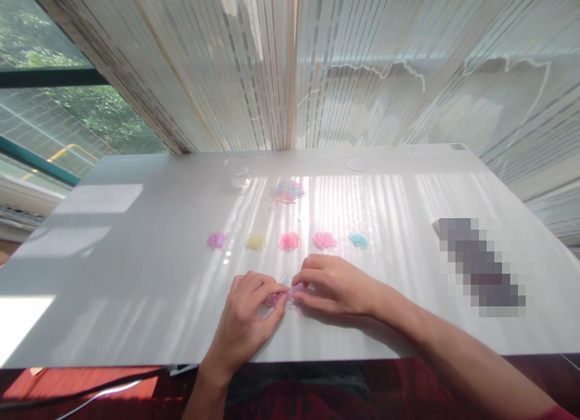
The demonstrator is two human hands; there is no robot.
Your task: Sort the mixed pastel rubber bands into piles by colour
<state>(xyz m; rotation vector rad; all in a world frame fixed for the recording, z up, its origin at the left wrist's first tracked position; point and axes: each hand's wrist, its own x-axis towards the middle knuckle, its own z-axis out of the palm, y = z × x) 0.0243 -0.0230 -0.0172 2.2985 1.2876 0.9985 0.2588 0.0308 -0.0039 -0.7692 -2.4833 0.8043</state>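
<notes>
A small mixed heap of thin, pastel loop-shaped rubber bands (pixel 296 311) lies near the table's front edge, partly covered by my hands. My left hand (pixel 251 305) comes in from the left, thumb and forefinger pinched together on a pinkish rubber band over the heap. Close against those fingertips is my right hand (pixel 333 287), its thumb and forefinger a little apart over the same bands. Beyond the hands runs a row of sorted piles: purple bands (pixel 218 240), yellow bands (pixel 255 241), red-pink bands (pixel 289 241), pink bands (pixel 325 240) and blue bands (pixel 357 239).
Behind the row sits a larger mixed pile of bands (pixel 288 192). A clear round container (pixel 241 177) and a clear lid (pixel 356 163) are farther back on the white table (pixel 136 257). A blurred-out dark object (pixel 483 269) lies at right. Curtains (pixel 290 63) hang behind.
</notes>
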